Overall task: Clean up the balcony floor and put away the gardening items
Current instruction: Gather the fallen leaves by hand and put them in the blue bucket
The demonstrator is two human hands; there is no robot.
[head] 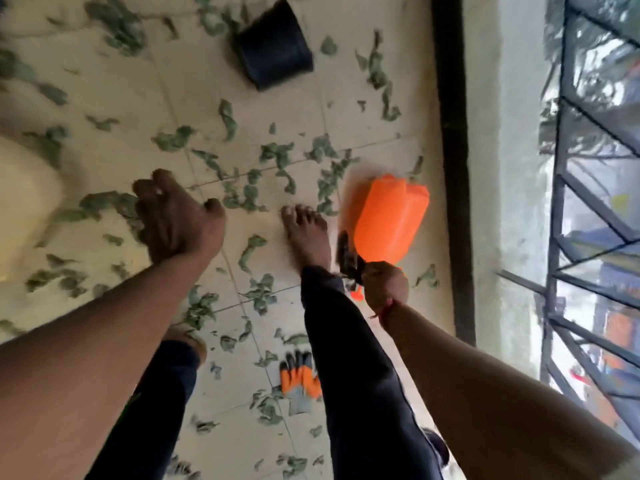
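You are carrying the orange plastic container in your right hand, grip closed round its dark handle end, its long body pointing away from you above the leaf-strewn tiled floor. The black plastic pot is lying on its side, far and to the left. Your left hand, loosely curled and empty, is hanging nearer to it.

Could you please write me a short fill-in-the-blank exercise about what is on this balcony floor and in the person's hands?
1. The right hand grips a bottle coloured ______.
2. The left hand holds ______.
3. The plant pot on the tiled floor is coloured ______.
4. The green litter around the gloves is fallen ______.
Missing words: orange; nothing; black; leaves.
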